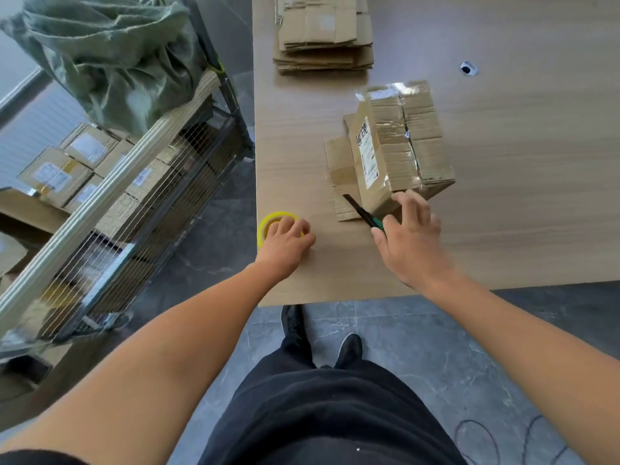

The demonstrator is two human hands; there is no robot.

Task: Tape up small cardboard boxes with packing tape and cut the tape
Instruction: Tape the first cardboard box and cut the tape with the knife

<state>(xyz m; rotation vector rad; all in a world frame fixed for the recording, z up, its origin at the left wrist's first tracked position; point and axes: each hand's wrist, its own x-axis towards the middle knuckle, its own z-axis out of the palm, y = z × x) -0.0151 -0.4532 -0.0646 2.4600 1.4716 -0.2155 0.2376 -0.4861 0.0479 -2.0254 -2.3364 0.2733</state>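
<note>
Far left on my feed, a green sack [110, 55] slumps on top of a wire cart [141, 209], and labelled parcels [57, 172] are stacked behind its mesh. The cart stands close against the left edge of the worktop [520, 196].

Near that edge lies the yellow tape roll [268, 221], flat on the worktop. My left grip [285, 246] is on top of it, fingers curled over the rim and grasping it.

At the far end sits a stack of flattened boxes [323, 31]. Nearer, the small box [402, 149] rests partly on a flat cardboard sheet [339, 169]. Clear tape runs shiny across its top, and a white label is on its left face.

My right grip [411, 236] grasps a cutter [360, 211] by its green handle. The dark blade points away to the left, over the sheet just beside the box. The fingertips reach the box's near corner.

A round cable port [469, 68] is set in the pale wood-grain worktop to the right. Below is a grey marbled tile floor [419, 347], with a thin black cable [476, 441] looping at the lower right.
</note>
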